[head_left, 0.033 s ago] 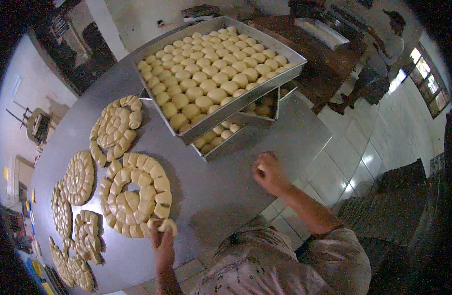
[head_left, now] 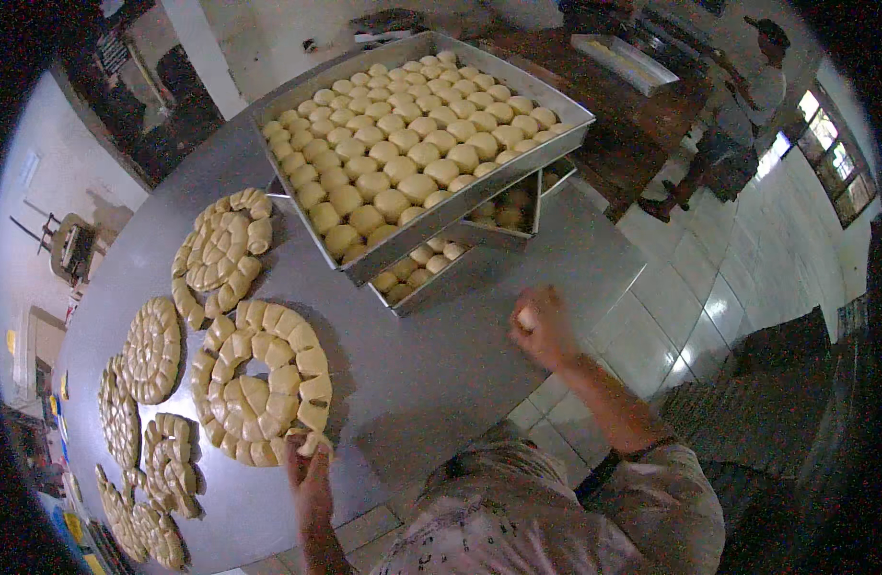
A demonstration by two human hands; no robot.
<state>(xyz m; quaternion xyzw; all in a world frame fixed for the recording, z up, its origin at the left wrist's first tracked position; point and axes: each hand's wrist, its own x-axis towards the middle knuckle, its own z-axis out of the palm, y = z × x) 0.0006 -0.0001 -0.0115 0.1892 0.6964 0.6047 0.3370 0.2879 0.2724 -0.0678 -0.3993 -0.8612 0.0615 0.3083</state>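
Pinching with the left hand (head_left: 310, 468) a dough end (head_left: 314, 443) at the near right edge of the big dough coil (head_left: 262, 383), with thumb and fingers clamped together on it. Holding the right hand (head_left: 547, 326) over the right part of the grey bench (head_left: 431, 374), well apart from the coil, with fingers curled around a small pale piece (head_left: 525, 319); too small to tell exactly of what kind. Flat on the bench, left of the body: the same big coil, in segments, with an opening between inner spiral and outer ring. Just beyond, a second coil (head_left: 220, 251) with a loose tail; farther left, several more coils (head_left: 153, 350), some touching each other.

Farther up on the bench, a large metal tray (head_left: 527, 168), full of round dough balls (head_left: 391, 202) in close rows, stacked over lower trays (head_left: 494, 233) with more balls inside. Concerning writing: on the pale shirt (head_left: 518, 517), some dark marks, too blurred to read. In the background, a co-worker (head_left: 769, 91) in a dark cap, near a brown worktop (head_left: 652, 120).
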